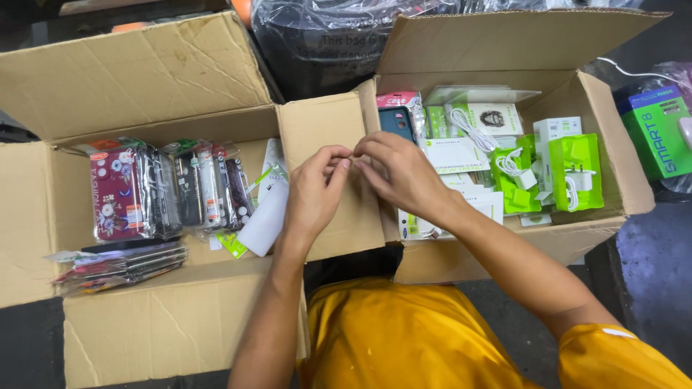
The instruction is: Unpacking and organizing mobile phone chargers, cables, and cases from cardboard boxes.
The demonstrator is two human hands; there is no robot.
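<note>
Two hands, left hand (315,189) and right hand (398,171), fingertips pinched together (object unclear) between two open cardboard boxes: left box (155,328), right box (609,148).

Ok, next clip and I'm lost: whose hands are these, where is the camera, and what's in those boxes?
One camera, worn on a person's head, looks down at their own bare hands. The left hand and right hand meet fingertip to fingertip above a cardboard flap; whether they pinch something tiny cannot be told. The left carton holds bagged phone cases. The right carton holds green charger packs and white cables.
</note>
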